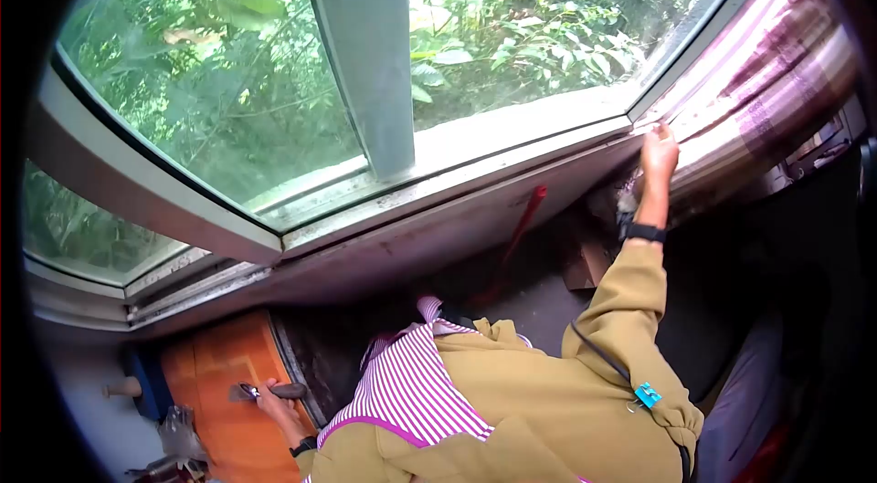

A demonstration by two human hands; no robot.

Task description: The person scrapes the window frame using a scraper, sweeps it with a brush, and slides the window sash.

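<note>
My right hand (658,157) is stretched up to the edge of a purple-and-white curtain (767,72) at the right end of the window sill (475,174), and its fingers grip the fabric. My left hand (274,403) is low at the left, closed around the dark handle of a small tool (265,390) with a metal tip. It hovers over an orange surface (228,364). Both arms wear mustard sleeves and a dark band at each wrist.
A large window (274,72) with a grey-green upright frame bar (365,45) looks out on dense green foliage. A red strap (521,227) hangs below the sill. A cardboard box (585,266) sits in the dark gap beneath. Crumpled plastic (178,433) lies at lower left.
</note>
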